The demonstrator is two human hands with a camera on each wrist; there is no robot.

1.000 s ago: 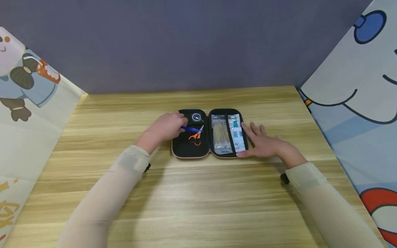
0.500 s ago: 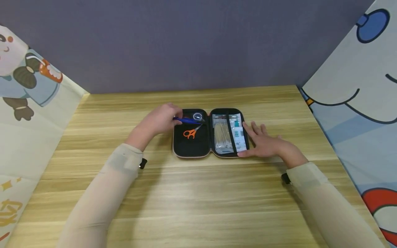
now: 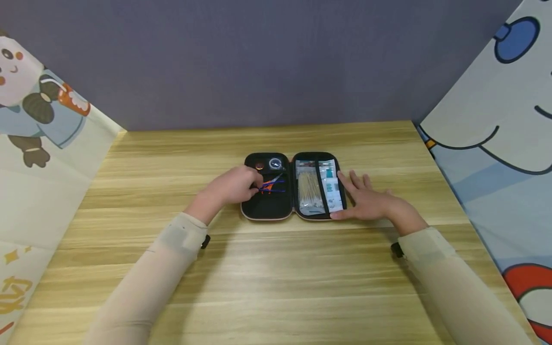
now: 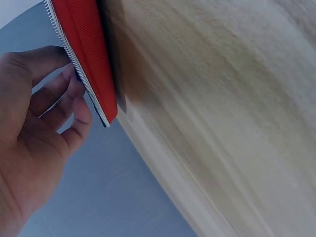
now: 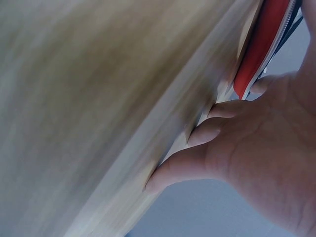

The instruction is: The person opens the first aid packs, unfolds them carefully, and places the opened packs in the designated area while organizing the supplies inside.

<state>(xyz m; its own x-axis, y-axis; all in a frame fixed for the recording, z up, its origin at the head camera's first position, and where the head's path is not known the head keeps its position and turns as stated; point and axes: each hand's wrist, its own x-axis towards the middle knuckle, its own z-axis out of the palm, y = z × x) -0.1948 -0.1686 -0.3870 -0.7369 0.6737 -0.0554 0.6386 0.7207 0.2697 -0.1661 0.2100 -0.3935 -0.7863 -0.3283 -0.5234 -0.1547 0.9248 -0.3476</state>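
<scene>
An open zip case lies on the table, black inside, with a red outside in the left wrist view. My left hand reaches over its left half and pinches blue tweezers, whose two thin arms point right. Orange-handled scissors lie under or beside the tweezers, partly hidden. A small round clear item and a small reddish round item sit above them. My right hand spreads its fingers at the case's right edge, thumb touching the rim, other fingertips on the table.
The case's right half holds a clear bag of cotton swabs and white printed packets under a black strap. The wooden table meets a grey back panel, with cartoon-printed side panels at left and right.
My left hand lifted the tweezers up and left off the scissors, then came back down toward the case's middle; the tweezers' arms now show apart. The scissors shifted slightly. My right hand stays put.
</scene>
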